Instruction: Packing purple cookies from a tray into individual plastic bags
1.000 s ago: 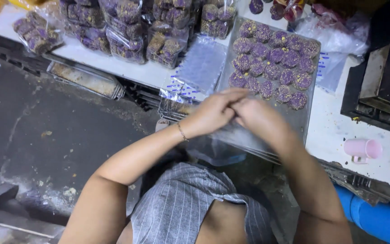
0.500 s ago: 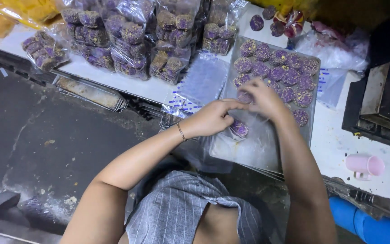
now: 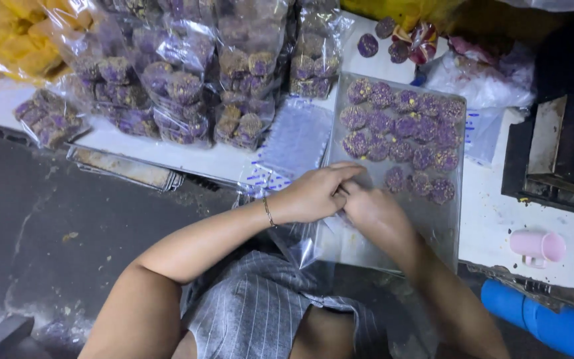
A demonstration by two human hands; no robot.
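Note:
My left hand [image 3: 317, 194] and my right hand [image 3: 369, 207] meet over the near end of a metal tray [image 3: 458, 223]. Both pinch the mouth of a clear plastic bag [image 3: 305, 247] that hangs off the table edge toward my lap. My left fingers lie over my right fingertips, so anything else in them is hidden. Several round purple cookies [image 3: 400, 129] with yellow specks lie in rows on the far half of the tray, just beyond my hands.
A flat stack of empty printed bags [image 3: 297, 139] lies left of the tray. Filled bags of purple cookies [image 3: 167, 86] and yellow bags [image 3: 8, 46] crowd the back left. Right of the tray are a dark metal box [image 3: 566, 153], a pink cup [image 3: 538, 246] and a blue pipe [image 3: 553, 326].
Half a second ago my right hand was stretched out to the cookies on the tray. It has come back to the bag mouth beside my left hand.

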